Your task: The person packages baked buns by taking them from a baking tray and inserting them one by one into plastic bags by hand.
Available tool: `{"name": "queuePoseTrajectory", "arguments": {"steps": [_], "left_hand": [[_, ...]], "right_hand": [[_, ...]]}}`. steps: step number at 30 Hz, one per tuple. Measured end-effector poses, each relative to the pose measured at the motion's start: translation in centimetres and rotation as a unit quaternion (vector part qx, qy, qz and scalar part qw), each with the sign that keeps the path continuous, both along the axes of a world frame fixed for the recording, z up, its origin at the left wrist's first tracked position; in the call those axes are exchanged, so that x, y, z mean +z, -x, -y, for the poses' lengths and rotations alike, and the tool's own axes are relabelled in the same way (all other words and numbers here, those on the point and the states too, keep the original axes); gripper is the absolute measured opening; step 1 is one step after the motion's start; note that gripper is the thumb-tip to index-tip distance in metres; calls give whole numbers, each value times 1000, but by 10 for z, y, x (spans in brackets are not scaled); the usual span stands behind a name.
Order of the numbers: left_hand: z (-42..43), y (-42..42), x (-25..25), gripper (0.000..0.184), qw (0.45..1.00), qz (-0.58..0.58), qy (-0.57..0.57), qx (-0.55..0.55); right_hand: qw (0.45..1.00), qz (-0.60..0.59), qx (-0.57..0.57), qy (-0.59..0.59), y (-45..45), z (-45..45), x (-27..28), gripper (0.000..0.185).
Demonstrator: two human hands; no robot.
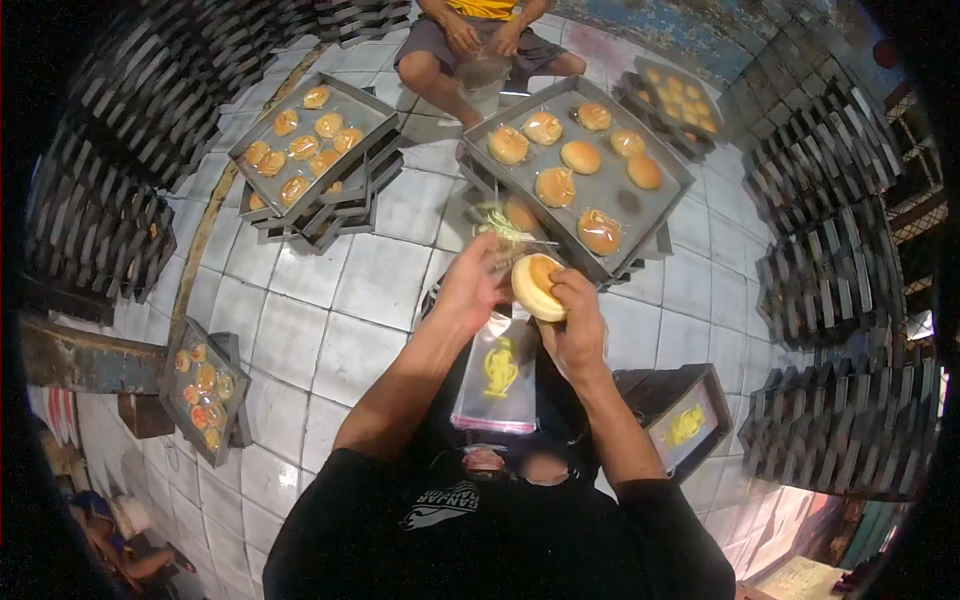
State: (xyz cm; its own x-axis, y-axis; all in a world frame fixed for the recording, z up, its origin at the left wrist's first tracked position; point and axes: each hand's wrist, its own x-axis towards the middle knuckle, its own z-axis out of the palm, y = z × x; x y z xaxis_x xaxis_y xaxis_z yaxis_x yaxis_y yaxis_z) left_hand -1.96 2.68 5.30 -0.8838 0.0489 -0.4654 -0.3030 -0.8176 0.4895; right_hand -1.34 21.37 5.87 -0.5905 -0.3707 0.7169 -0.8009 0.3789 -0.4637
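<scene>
Our right hand grips a pale-sided bun; our left hand, just beside it, holds a clear wrapper. Below lie flat bags (a yellow figure printed on top). Ahead, a tray bears other buns, near a seated person.

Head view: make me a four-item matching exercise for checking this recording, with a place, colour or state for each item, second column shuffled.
1. Bun closest to the wearer
2. Stack of bags
3. Seated co-worker's top
4. Wearer's T-shirt

A. Yellow
B. Gripped by the wearer's right hand
C. Black with pale lettering
D. Clear, printed with a yellow figure

Pairs: 1-B, 2-D, 3-A, 4-C
</scene>
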Motion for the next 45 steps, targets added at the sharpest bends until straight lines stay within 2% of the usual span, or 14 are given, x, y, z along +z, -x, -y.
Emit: {"name": "queuePoseTrajectory", "arguments": {"steps": [5, 10, 12, 14, 17, 18, 20, 22, 24, 26, 35, 36, 42, 45], "left_hand": [[-10, -43, 12, 42, 999, -13, -33, -4], [34, -61, -44, 45, 991, -25, -128, 38], [-14, -80, -42, 51, 984, -82, 123, 103], [-27, -81, -8, 52, 973, -78, 144, 161], [13, -50, -21, 44, 963, -205, -136, 107], [1, -44, -19, 44, 963, -204, -141, 104], [-35, -34, -13, 46, 960, -156, 89, 214], [-26, -23, -23, 59, 959, -122, 73, 244], [-1, -17, -34, 68, 971, -132, -121, 160], [4, -19, -12, 74, 977, -66, -121, 162], [47, -22, -44, 68, 973, -59, -121, 186], [47, -28, -41, 68, 970, -68, -119, 199], [28, -17, -58, 65, 976, -44, -136, 166], [51, -40, -45, 64, 972, -17, -117, 201]], "right_hand": [[994, 30, -27, -104, -27, 24, 32, 43], [982, 120, 80, -124, -61, 64, -17, 58], [989, 41, 38, -136, -44, 59, -19, 58], [987, 62, 37, -144, -34, 54, -8, 60], [980, 83, 65, -171, -26, 55, 2, 58], [979, 84, 60, -176, -16, 55, 0, 58], [975, 101, 52, -191, 2, 57, -9, 54], [979, 95, 72, -163, 0, 53, 23, 43], [979, 76, 163, -94, -4, 45, 40, 29], [971, 142, 157, -111, -17, 43, 29, 18], [768, 552, 324, 27, -58, 30, 53, 16], [874, 415, 243, 62, -45, 41, 41, 18], [870, 397, 291, -36, -37, 42, 18, 15], [531, 668, 502, 144, -58, 7, 56, 26]]}}
